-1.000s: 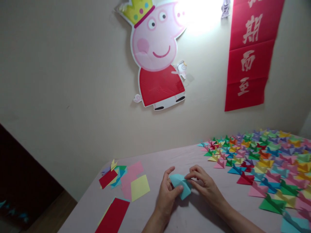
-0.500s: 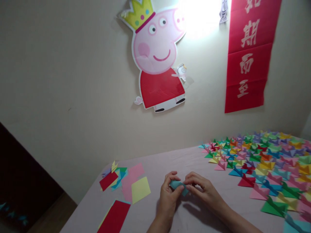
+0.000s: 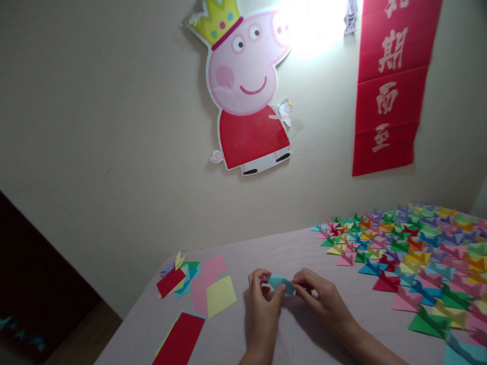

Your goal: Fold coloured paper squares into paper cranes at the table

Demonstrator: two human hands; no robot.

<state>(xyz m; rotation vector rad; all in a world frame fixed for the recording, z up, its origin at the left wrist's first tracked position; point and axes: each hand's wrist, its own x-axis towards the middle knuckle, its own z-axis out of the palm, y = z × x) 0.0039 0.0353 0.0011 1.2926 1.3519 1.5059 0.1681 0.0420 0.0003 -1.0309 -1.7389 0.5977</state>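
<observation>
A small light blue folded paper (image 3: 280, 283) sits between both my hands just above the pink table (image 3: 243, 253). My left hand (image 3: 263, 309) pinches its left end with thumb and fingers. My right hand (image 3: 321, 299) pinches its right end, fingers curled round it. The paper is narrow and partly hidden by my fingertips.
Loose flat sheets lie at the left: a yellow sheet (image 3: 220, 295), a pink sheet (image 3: 207, 274), a red strip (image 3: 178, 338) and a small mixed pile (image 3: 175, 276). Several rows of folded coloured paper pieces (image 3: 411, 253) cover the table's right side. The wall carries a cartoon pig cutout (image 3: 243, 86) and a red banner (image 3: 391, 86).
The blue paper was a wider open shape a second ago; it is now pressed into a narrow piece. Both hands have drawn closer together and pinch its ends.
</observation>
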